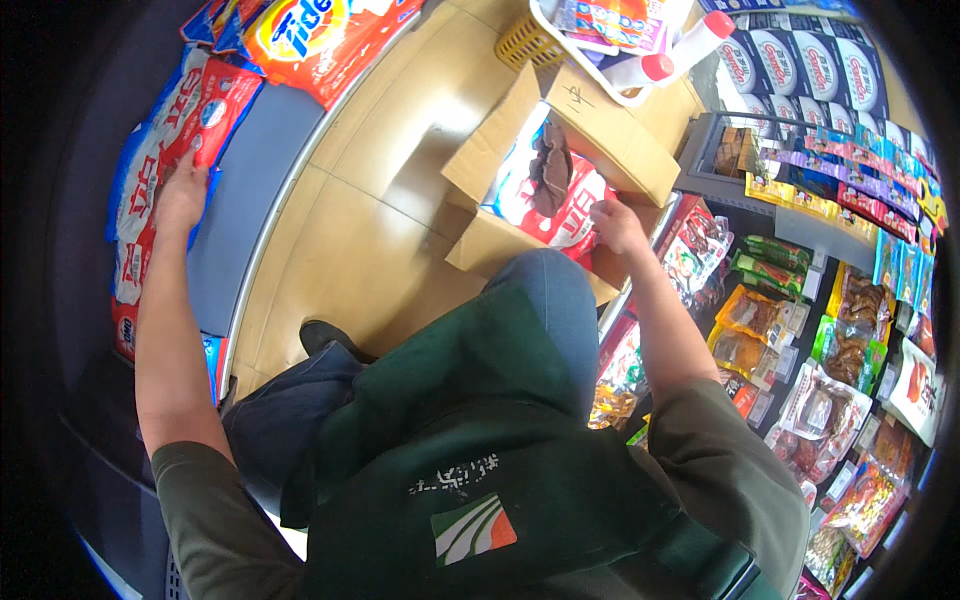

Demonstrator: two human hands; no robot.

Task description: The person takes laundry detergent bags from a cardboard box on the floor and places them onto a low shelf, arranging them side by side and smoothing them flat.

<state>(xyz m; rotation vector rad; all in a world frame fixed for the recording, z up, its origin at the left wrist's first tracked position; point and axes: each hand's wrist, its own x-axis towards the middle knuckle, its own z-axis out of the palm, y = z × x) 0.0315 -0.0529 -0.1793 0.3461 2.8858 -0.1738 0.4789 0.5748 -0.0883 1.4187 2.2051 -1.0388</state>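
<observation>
My left hand (182, 193) rests against the near edge of a red and white detergent bag (214, 109) on the shelf at the left. Its fingertips are partly lost against the red packaging, so I cannot tell if they grip it. On the right, my right hand (619, 225) has its fingers curled on the edge of another red and white detergent bag (566, 217). That bag lies inside an open cardboard box (480, 244) on the floor. A pair of dark brown gloves (553, 169) lies on top of it. More detergent bags (142, 187) are stacked along the shelf.
Tide bags (330, 37) sit farther along the grey shelf (247, 142). Behind the box stands a yellow basket (529, 41) holding white bottles with red caps (701, 41). Snack racks (787, 300) line the right side, close to my right arm. Tiled floor (360, 240) runs between.
</observation>
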